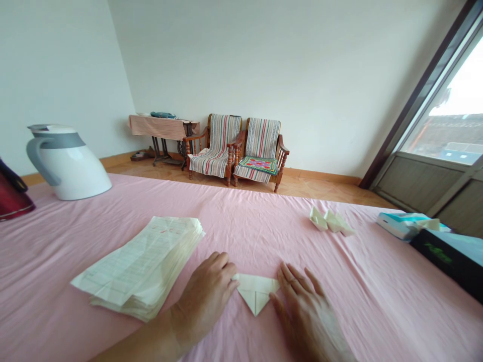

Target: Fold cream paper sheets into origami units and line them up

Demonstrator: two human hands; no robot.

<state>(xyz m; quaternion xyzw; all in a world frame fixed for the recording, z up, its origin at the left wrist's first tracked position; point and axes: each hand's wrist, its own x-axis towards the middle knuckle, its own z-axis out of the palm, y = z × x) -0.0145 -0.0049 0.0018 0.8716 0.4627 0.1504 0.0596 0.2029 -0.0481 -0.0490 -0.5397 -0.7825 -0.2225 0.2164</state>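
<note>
A pale sheet of folded paper [255,291] lies on the pink tablecloth in front of me, shaped as a triangle with its tip towards me and a straight band along the far edge. My left hand [211,284] is closed at its left corner, thumb and curled fingers pinching it there. At the right corner, my right hand [302,296] rests with its fingers stretched out flat, their tips touching the paper's edge. Part of that hand is blurred. Left of my left hand sits a thick stack of printed paper sheets [147,261].
Small folded paper shapes [330,221] stand at the far right of the pink tablecloth [241,221]. A white and grey jug [81,166] and a red flask [13,193] occupy the left. A tissue pack [402,224] and a black box [445,259] lie at the right edge.
</note>
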